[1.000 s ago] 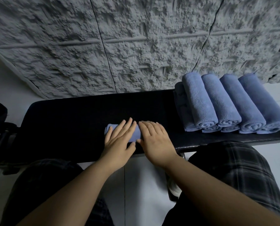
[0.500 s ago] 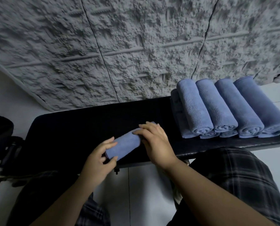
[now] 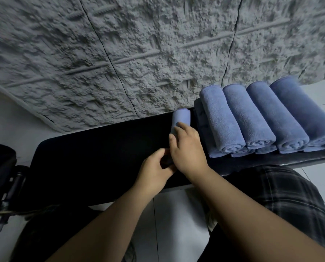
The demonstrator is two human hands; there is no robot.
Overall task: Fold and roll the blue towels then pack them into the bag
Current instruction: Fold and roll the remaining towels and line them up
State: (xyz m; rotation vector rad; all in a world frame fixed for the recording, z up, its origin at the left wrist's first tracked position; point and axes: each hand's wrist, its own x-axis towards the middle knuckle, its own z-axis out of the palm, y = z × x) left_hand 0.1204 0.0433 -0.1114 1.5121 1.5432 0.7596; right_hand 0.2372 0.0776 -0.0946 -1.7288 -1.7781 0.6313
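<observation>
On the dark padded surface (image 3: 101,148), the right hand (image 3: 188,148) grips a rolled blue towel (image 3: 180,118), apparently to park it beside the stacked rolls (image 3: 252,120). The left hand (image 3: 154,171) rests loosely curled, holding nothing. No bag shows.

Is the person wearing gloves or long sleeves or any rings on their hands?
No. The left hand and right hand are bare, with no gloves, and no rings or watch show. Both forearms are uncovered, so no sleeves show. Lower down, dark checked shorts cover the right leg.
</observation>
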